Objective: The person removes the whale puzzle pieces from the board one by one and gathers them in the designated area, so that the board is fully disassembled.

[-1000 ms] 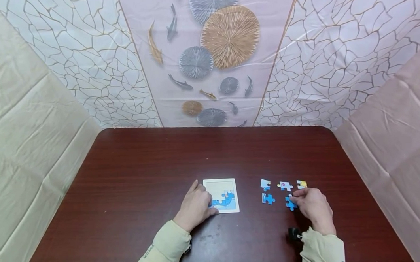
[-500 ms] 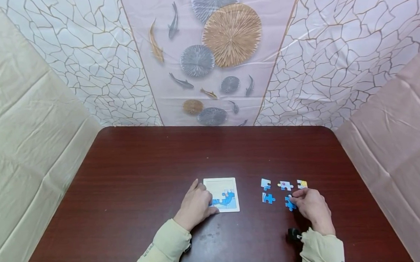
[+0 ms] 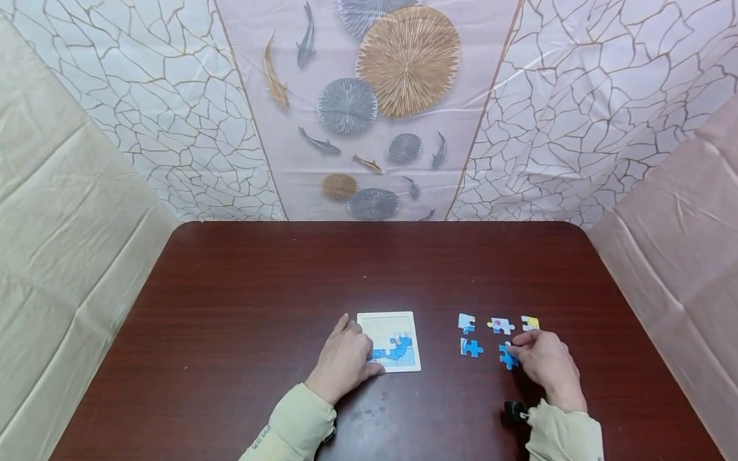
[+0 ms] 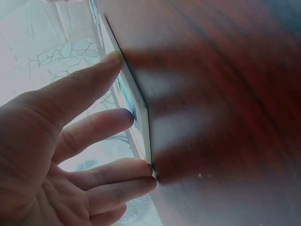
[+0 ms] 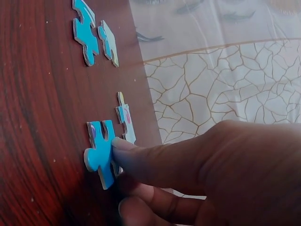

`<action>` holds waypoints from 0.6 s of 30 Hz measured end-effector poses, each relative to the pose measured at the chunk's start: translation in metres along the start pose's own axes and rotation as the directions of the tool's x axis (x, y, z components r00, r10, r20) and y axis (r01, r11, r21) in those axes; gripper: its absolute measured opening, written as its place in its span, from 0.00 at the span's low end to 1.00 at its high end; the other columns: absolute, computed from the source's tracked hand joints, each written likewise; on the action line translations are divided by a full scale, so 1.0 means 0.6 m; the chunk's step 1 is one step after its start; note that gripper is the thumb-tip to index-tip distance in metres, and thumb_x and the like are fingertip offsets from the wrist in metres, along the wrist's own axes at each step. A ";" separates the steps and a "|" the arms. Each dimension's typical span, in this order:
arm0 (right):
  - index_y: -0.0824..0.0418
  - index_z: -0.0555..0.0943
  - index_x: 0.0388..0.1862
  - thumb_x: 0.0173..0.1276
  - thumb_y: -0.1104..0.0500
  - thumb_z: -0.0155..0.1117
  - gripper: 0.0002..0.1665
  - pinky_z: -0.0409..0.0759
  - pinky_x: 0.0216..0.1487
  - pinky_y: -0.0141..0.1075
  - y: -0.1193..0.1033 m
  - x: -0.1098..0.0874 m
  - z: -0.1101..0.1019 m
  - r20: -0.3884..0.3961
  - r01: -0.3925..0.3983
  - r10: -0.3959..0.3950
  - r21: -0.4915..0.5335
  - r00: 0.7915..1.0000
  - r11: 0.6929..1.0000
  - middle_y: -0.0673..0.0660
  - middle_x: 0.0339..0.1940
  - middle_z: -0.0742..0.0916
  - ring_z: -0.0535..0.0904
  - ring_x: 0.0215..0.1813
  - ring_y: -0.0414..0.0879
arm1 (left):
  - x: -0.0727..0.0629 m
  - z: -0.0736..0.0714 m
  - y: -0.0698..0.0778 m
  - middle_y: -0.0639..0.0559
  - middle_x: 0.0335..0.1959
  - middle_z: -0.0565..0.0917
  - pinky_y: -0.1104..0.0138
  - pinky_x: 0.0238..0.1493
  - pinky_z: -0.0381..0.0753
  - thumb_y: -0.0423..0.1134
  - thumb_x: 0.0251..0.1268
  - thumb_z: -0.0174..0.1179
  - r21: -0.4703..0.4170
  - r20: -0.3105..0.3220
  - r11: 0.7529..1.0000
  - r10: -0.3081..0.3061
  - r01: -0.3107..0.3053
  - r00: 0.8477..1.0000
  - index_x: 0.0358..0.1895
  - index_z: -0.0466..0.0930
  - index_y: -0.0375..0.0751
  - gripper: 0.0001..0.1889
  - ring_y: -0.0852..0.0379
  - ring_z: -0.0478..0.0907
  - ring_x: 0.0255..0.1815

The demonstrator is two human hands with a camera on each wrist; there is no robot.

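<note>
In the head view, my left hand (image 3: 343, 360) rests at the left side of a white-framed puzzle tray (image 3: 418, 353). Its thumb touches the near edge and the other fingers spread along the left side, fairly straight in the left wrist view. Joined blue pieces (image 3: 400, 354) fill the lower part of the tray. To the right, my right hand (image 3: 548, 362) pinches a blue jigsaw piece (image 5: 99, 153) by its right side, between thumb and fingers. This piece is close over the tabletop, and the fingertips behind it are partly hidden.
Several loose jigsaw pieces lie near the right hand: a blue one (image 3: 472, 348), a white-and-blue one (image 3: 466, 322), one with a pink swirl (image 3: 501, 326) and a yellow-patterned one (image 3: 530, 322). The brown tabletop (image 3: 271, 284) ends at patterned cloth walls (image 3: 213, 127).
My right hand has shifted slightly left with the blue jigsaw piece, bringing it a little farther from the wrist side. The left hand stays at the tray.
</note>
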State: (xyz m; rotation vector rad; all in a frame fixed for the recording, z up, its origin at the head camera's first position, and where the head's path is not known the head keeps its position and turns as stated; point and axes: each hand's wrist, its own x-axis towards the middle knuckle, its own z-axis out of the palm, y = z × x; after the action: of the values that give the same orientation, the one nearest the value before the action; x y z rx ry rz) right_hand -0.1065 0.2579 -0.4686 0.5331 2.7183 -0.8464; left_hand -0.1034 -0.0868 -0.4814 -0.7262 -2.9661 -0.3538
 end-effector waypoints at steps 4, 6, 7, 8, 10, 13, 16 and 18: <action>0.63 0.81 0.44 0.67 0.54 0.64 0.14 0.76 0.34 0.49 -0.001 -0.008 -0.003 -0.048 0.036 -0.035 0.001 0.998 0.999 0.60 0.38 0.86 0.79 0.41 0.56 | 0.000 0.001 0.000 0.63 0.14 0.67 0.54 0.73 0.59 0.55 0.43 0.75 -0.004 0.000 1.000 0.003 -0.003 1.000 0.13 0.76 0.51 0.19 0.56 0.75 0.37; 0.63 0.81 0.44 0.69 0.54 0.62 0.14 0.76 0.31 0.46 -0.004 -0.013 -0.001 -0.096 0.062 -0.062 0.002 0.994 0.998 0.60 0.37 0.85 0.78 0.37 0.54 | 0.000 0.001 0.000 0.63 0.14 0.67 0.54 0.73 0.59 0.55 0.43 0.75 -0.004 -0.001 1.000 0.005 -0.005 1.000 0.13 0.76 0.51 0.19 0.56 0.75 0.37; 0.63 0.81 0.44 0.69 0.54 0.61 0.14 0.75 0.29 0.45 -0.008 -0.016 0.000 -0.118 0.075 -0.073 0.009 0.990 0.997 0.60 0.36 0.85 0.78 0.35 0.53 | 0.000 0.001 0.000 0.63 0.14 0.67 0.54 0.73 0.59 0.55 0.43 0.75 -0.003 -0.001 1.000 0.005 -0.005 1.000 0.13 0.76 0.51 0.19 0.56 0.75 0.36; 0.63 0.80 0.44 0.70 0.53 0.61 0.14 0.74 0.27 0.43 -0.013 -0.018 0.001 -0.135 0.087 -0.084 0.017 0.987 0.996 0.59 0.34 0.85 0.77 0.32 0.52 | 0.000 0.001 0.000 0.63 0.14 0.67 0.54 0.73 0.60 0.55 0.43 0.75 -0.002 -0.002 1.000 0.005 -0.005 1.000 0.12 0.76 0.51 0.19 0.56 0.74 0.36; 0.62 0.80 0.44 0.70 0.52 0.61 0.14 0.73 0.24 0.41 -0.026 -0.022 0.006 -0.173 0.124 -0.119 0.018 0.978 0.992 0.57 0.32 0.84 0.77 0.29 0.49 | 0.000 0.001 0.000 0.62 0.14 0.67 0.54 0.72 0.60 0.55 0.43 0.75 0.001 -0.003 1.000 0.005 -0.005 1.000 0.12 0.76 0.51 0.19 0.56 0.74 0.36; 0.61 0.80 0.45 0.70 0.50 0.61 0.15 0.72 0.24 0.39 -0.052 -0.027 0.015 -0.194 0.180 -0.173 0.022 0.966 0.983 0.55 0.29 0.83 0.76 0.27 0.48 | 0.000 0.001 0.000 0.62 0.15 0.67 0.53 0.72 0.61 0.55 0.44 0.75 0.000 -0.003 1.000 0.003 -0.003 1.000 0.12 0.77 0.50 0.19 0.56 0.74 0.35; 0.58 0.81 0.44 0.69 0.51 0.61 0.13 0.72 0.26 0.39 -0.081 -0.030 0.028 -0.195 0.242 -0.235 0.015 0.952 0.970 0.52 0.28 0.83 0.76 0.28 0.46 | -0.001 0.001 -0.001 0.61 0.15 0.67 0.53 0.72 0.61 0.55 0.43 0.75 -0.003 -0.006 1.000 0.002 -0.002 1.000 0.13 0.77 0.50 0.19 0.56 0.74 0.35; 0.58 0.81 0.44 0.69 0.52 0.62 0.11 0.72 0.27 0.38 -0.100 -0.033 0.040 -0.182 0.283 -0.275 0.022 0.944 0.959 0.51 0.29 0.83 0.76 0.29 0.45 | -0.002 0.001 -0.002 0.61 0.16 0.67 0.53 0.72 0.61 0.55 0.43 0.75 -0.003 -0.011 1.000 0.005 -0.005 1.000 0.13 0.77 0.51 0.19 0.55 0.74 0.35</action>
State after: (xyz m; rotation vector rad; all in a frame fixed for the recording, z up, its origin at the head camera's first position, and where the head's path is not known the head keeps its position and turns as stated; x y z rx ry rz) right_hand -0.1104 0.1925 -0.4515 0.2427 2.9929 -0.9758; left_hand -0.1032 -0.0881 -0.4824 -0.7303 -2.9538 -0.3609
